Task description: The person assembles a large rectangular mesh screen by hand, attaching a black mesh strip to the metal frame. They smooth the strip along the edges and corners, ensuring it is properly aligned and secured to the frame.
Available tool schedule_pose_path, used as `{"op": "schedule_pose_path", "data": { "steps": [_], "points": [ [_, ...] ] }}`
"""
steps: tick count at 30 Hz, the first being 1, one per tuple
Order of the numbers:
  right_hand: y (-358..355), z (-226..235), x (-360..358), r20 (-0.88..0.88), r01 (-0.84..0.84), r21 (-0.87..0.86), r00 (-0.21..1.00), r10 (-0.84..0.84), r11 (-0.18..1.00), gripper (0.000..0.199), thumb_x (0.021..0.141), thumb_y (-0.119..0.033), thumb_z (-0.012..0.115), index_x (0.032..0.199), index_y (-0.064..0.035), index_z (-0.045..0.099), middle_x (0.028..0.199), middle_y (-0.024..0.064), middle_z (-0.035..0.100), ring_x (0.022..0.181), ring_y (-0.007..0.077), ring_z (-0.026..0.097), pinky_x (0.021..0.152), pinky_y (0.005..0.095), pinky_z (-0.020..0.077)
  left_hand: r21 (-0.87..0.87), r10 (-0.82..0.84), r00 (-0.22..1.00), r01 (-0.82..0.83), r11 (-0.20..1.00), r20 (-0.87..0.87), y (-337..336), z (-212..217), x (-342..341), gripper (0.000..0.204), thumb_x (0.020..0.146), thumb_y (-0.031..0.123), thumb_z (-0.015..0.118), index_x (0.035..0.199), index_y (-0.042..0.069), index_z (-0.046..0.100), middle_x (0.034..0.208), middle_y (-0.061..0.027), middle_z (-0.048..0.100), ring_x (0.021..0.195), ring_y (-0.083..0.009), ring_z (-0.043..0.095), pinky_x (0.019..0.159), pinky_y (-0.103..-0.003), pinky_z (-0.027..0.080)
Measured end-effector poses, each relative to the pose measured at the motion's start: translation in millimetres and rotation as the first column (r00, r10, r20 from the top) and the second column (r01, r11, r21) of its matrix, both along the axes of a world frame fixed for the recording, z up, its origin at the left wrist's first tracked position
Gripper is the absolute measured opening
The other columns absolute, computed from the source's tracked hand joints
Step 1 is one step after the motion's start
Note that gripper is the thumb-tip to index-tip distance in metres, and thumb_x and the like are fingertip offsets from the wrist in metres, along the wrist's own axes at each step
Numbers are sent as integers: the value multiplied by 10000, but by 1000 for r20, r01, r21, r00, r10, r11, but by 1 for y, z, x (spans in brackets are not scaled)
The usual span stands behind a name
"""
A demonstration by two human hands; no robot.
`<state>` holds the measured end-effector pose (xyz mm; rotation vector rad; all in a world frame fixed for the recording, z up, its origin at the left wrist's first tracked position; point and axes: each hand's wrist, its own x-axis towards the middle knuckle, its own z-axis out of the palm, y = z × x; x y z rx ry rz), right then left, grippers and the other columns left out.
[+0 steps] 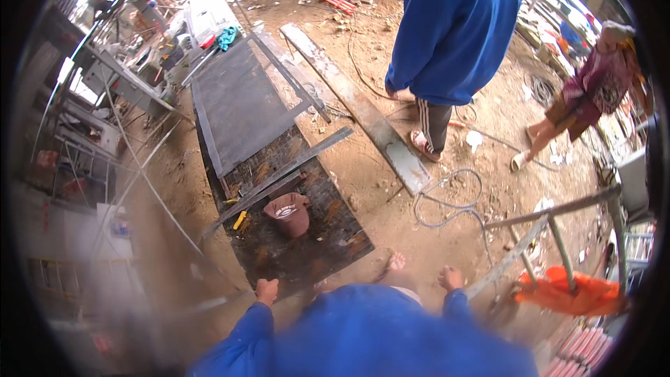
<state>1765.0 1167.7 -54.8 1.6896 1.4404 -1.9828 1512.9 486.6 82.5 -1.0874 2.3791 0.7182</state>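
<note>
My left hand (266, 291) is curled closed beside the near left corner of a dark, stained work table (314, 251), with nothing visible in it. My right hand (451, 278) hangs at my right side, fingers curled in, and also shows nothing held. A brown cap (289, 213) lies on the table near its middle. Left of the cap is a small yellow-handled tool (240, 220), too small to name surely. Behind the cap a long grey metal bar (286, 178) lies slantwise across the table. Farther back, a large dark grey sheet (241, 108) covers the table top.
A person in a blue hoodie (457, 35) stands beyond a long metal plank (356, 105) on the dirt floor. Another person (593, 91) is at far right. A cable (447, 220) loops on the ground. At right stands a metal frame (551, 223) with orange cloth (569, 293).
</note>
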Motion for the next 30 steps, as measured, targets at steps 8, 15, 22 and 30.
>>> {"op": "schedule_pose_path", "data": {
  "steps": [8,15,22,30],
  "points": [
    [167,62,-118,-161,-32,63,986,42,998,384,1157,-270,651,1369,50,673,1009,138,742,741,227,717,594,374,561,24,-351,936,351,936,-22,227,-5,-53,731,943,375,846,1527,-27,665,1545,-317,685,1494,-457,627,1257,-516,510],
    [287,153,-288,-231,-330,122,908,350,936,526,1176,-418,665,1509,-11,668,1238,175,818,958,246,805,794,368,633,-48,-381,812,403,914,-442,390,-39,-109,437,996,165,780,1379,-6,659,1347,-281,692,1317,-480,658,1124,-553,550],
    [512,165,-415,-173,-297,336,913,368,894,450,1147,-452,688,1341,-48,713,1084,135,832,874,233,811,716,349,609,60,-379,829,440,896,-411,602,-76,-171,420,1003,145,750,1403,102,630,1298,-242,664,1220,-467,685,1039,-550,582],
    [709,90,-411,430,-773,157,614,662,615,371,1099,-392,653,1177,-45,759,972,202,843,749,304,807,650,443,621,125,-179,815,292,948,-551,777,-76,-310,691,986,219,824,1593,224,494,1402,-326,589,1253,-520,637,1054,-577,558]
  ]
}}
